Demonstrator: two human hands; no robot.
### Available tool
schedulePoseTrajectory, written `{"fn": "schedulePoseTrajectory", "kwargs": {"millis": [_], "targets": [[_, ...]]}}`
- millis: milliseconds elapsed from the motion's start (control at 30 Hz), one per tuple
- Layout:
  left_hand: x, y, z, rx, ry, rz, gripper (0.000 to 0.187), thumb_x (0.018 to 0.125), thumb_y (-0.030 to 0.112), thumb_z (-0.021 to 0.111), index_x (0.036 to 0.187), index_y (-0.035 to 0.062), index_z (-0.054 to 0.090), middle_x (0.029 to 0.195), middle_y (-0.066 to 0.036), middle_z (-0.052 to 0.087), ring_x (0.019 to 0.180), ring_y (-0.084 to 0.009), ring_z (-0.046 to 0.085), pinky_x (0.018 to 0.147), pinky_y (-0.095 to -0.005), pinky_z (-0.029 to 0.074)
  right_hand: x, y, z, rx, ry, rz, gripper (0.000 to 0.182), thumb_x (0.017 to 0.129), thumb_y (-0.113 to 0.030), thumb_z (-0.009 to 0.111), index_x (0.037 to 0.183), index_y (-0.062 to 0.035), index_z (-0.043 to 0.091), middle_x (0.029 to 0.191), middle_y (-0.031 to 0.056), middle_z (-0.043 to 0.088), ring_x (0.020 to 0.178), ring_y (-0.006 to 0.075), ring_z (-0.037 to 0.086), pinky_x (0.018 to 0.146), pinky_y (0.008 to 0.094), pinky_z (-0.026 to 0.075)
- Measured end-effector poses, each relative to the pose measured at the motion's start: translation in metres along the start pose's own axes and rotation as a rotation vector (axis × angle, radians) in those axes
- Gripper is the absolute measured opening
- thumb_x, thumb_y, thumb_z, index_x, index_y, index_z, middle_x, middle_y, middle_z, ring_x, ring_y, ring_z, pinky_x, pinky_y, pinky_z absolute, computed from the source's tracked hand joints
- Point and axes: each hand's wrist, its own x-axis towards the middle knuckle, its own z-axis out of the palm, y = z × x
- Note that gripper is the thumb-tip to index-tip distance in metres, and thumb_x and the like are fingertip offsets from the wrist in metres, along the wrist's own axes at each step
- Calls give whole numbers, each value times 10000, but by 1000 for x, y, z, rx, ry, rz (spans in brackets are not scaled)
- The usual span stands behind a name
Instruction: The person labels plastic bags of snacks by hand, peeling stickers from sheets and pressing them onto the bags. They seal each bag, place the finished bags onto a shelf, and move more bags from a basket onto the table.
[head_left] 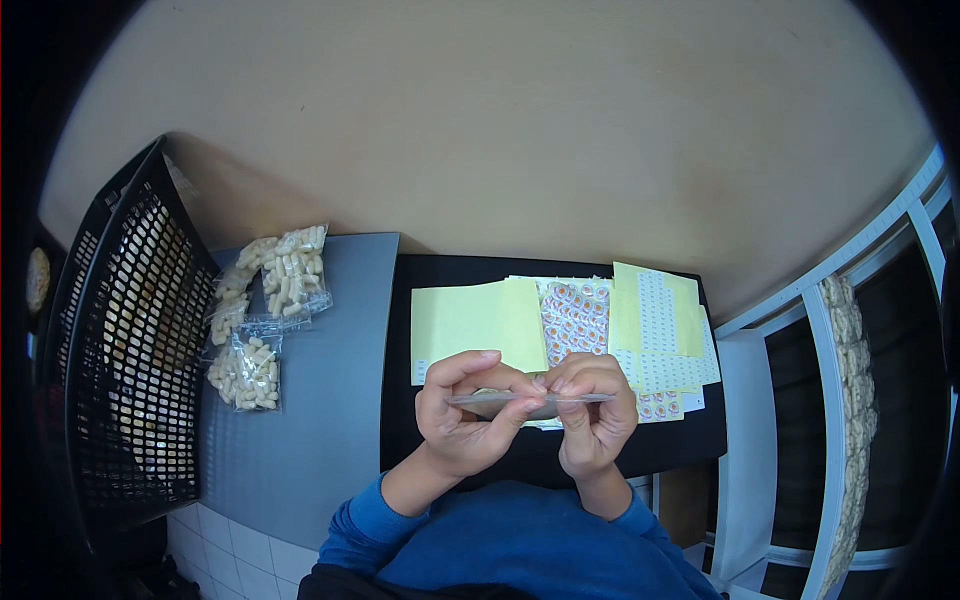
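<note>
Left hand (460,420): thumb and fingers pinching the thin piece (547,405).
Right hand (600,405): pinching it just beside the left fingertips.
Thin piece: edge-on between both hands' fingers.
Yellow sheet (472,318): beyond the fingertips.
Pressure: best light and even.

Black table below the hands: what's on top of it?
Pale yellow paper sheets, sheets of round orange-centred prints, and white sheets of small print. Hidden: anything under them or behind the left hand and right hand.
</note>
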Motion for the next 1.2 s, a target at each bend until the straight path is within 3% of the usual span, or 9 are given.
{"fn": "schedulePoseTrajectory", "kwargs": {"millis": [267,400,533,600,800,1033,1200], "targets": [[2,-7,-2,20,25,-47,508,741,14,636,1131,-5,311,712,-81,583,676,-129,562,638,-234,443,6,6,3,53,17,76,89,772,-37,594,822,-4,528,797,118,552,711,199,583,640,272,454],[5,-8,-3,36,-23,-30,594,714,-9,644,1189,-40,288,732,-90,607,688,-145,594,647,-234,455,8,7,-10,88,-115,139,112,731,-37,637,792,-2,550,784,115,588,717,191,580,667,281,448],[8,-7,-2,9,-47,-28,660,686,-16,653,1227,-58,279,744,-93,629,688,-147,616,640,-225,459,6,6,-13,3,-89,124,103,724,-40,645,757,1,556,740,107,593,702,192,574,654,275,446],[7,-8,-4,-9,-43,-53,659,684,-17,653,1227,-59,282,745,-93,629,690,-146,615,640,-224,458,6,8,-12,-71,-126,10,107,733,-37,633,781,-4,544,761,113,583,690,197,570,640,277,440],[8,-6,-7,5,3,-81,641,683,-24,646,1217,-59,293,736,-91,624,696,-142,612,650,-225,454,8,6,-2,22,-19,62,71,793,-30,552,839,-12,501,795,106,541,739,217,580,685,308,428],[7,-5,-4,5,24,-80,593,695,-41,627,1193,-52,304,733,-98,621,703,-143,612,662,-221,448,4,5,-7,-75,-78,3,74,820,-47,507,881,-16,478,842,113,520,768,210,577,729,310,416],[6,-5,-5,-6,29,-84,590,695,-46,627,1188,-51,303,734,-98,621,706,-142,613,669,-221,447,3,7,-1,115,62,63,58,832,-58,502,865,-27,465,819,97,516,774,193,589,820,373,413]]}}
